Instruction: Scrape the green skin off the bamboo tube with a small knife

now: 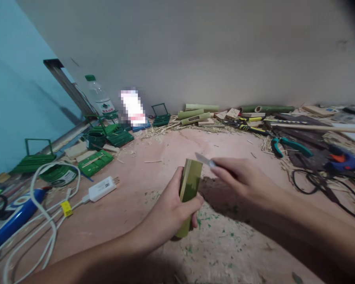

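In the middle of the view my left hand (182, 205) is wrapped round a piece of split bamboo (193, 177), green on its outer face and pale along the cut edge. The piece stands tilted above the table, its upper end free of my fingers. Just to its right, my right hand (239, 173) grips a knife (202, 158). Its short grey blade points left toward the bamboo's top end, with a small gap between them. Most of the knife's handle is hidden inside my fingers.
Green shavings litter the wooden table (171, 150). At left lie a white charger (102, 189) with its cable, a blue tube (17, 221) and green slatted pieces (96, 162). A bottle (102, 96) and lit phone (133, 107) stand behind. Pliers (296, 146) and bamboo lengths (195, 118) lie beyond.
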{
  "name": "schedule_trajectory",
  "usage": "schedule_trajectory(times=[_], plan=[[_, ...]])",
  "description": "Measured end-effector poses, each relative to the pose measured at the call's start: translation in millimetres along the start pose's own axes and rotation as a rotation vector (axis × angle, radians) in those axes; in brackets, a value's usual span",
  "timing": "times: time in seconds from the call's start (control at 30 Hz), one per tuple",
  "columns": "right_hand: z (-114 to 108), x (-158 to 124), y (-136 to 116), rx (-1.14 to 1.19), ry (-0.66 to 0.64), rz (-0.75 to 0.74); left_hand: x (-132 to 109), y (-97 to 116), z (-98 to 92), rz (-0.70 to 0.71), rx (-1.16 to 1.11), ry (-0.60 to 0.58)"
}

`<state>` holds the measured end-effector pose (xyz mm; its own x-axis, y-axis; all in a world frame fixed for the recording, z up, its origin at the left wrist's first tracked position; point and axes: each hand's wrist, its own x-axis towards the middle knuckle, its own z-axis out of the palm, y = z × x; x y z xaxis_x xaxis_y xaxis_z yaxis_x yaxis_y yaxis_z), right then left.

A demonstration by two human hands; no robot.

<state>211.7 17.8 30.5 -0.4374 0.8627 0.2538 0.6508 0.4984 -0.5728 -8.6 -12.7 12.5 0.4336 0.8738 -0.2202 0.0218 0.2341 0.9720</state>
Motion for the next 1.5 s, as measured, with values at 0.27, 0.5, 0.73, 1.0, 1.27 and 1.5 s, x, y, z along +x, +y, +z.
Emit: schedule_trajectory(times=[0.27,0.5,0.73,1.0,1.27,1.5], plan=[[-8.8,7.0,11.7,0.028,0.203,0.106,-6.6,1.6,6.1,-0.026,0.001,-0.1],[4.7,-4.7,-1.6,0.078,0.064,-0.015,5.7,1.0,-1.4,-0.019,-0.057,0.04],[9.5,-7.6,-8.5,0.106,-0.159,-0.084,4.7,-0.8,0.0,-0.02,-0.074,0.028],[11.2,-7.5,-10.7,0.098,-0.246,-0.153,9.3,-5.2,-1.0,0.03,-0.09,0.041],[13.1,-7.5,-7.6,0.108,-0.27,-0.154,8.0,-7.7,-1.3,0.013,-0.063,0.026],[11.9,-6.9,-10.2,0.098,-0.225,-0.117,6.2,-10.1,-0.2,-0.002,-0.051,0.034]])
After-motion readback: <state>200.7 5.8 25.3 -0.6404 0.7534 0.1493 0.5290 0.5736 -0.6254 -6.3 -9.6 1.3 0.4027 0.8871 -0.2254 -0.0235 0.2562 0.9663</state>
